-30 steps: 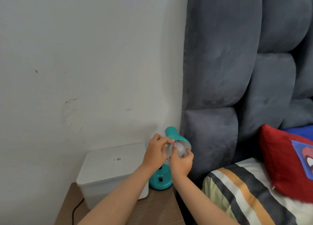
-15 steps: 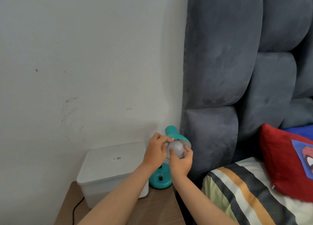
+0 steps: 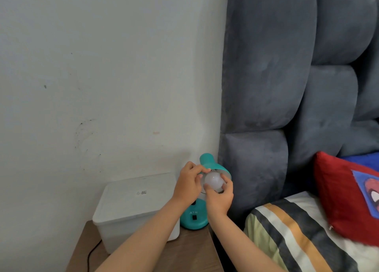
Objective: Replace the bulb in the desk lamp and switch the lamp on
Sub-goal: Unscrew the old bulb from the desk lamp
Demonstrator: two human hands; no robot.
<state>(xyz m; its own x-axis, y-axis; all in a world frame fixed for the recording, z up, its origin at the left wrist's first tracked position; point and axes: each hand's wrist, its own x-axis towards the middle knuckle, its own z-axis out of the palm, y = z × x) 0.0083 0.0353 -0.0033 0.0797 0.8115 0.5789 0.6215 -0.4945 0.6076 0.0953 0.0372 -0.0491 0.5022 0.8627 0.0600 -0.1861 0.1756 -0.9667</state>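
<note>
A small teal desk lamp stands at the back of the wooden bedside table, its round base (image 3: 193, 220) showing a black switch and its shade (image 3: 213, 165) tilted toward me. A white frosted bulb (image 3: 214, 181) sits in the mouth of the shade, unlit. My right hand (image 3: 219, 198) grips the bulb from below, thumb on its left and fingers on its right. My left hand (image 3: 188, 183) pinches the left rim of the shade. The socket is hidden behind the bulb.
A white lidded plastic box (image 3: 135, 206) stands left of the lamp on the bedside table (image 3: 190, 255). A black cord (image 3: 91, 255) runs down the table's left side. The padded grey headboard (image 3: 266, 107) and a bed with striped (image 3: 287, 237) and red (image 3: 344, 198) pillows are at right.
My right hand has shifted its grip around the bulb, so more of the white globe now shows. My left hand stays on the shade. The lamp has not moved.
</note>
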